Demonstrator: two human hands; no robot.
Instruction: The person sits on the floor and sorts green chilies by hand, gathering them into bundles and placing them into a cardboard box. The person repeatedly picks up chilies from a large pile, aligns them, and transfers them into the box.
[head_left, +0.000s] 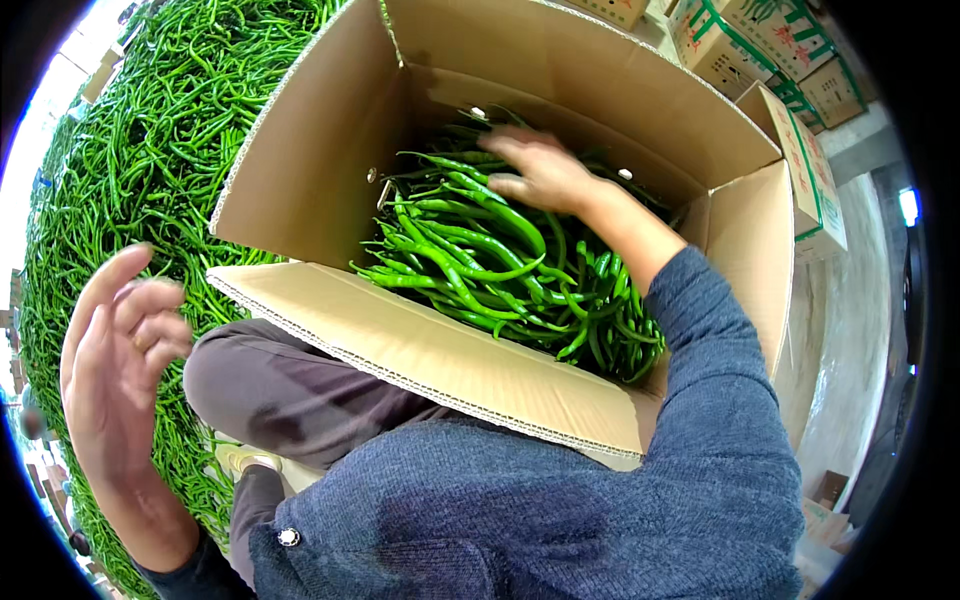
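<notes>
An uncovered cardboard box (450, 367) with its flaps spread stands before me, partly filled with long green chili peppers (480, 247). Inside it, my right hand (536, 169) rests on or just over the peppers near the far wall; it is slightly blurred, and whether its fingers grip any pepper cannot be seen. My left hand (127, 337) is raised outside the box at the left, fingers curled and apart, palm bare. Behind that hand spreads a large heap of loose green chili peppers (150, 150).
Printed cartons with green straps (780, 52) are stacked at the upper right. Another printed carton (806, 172) stands just beyond the box's right side. My bent knee (247, 382) lies against the near flap, with a light shoe (251, 457) below it.
</notes>
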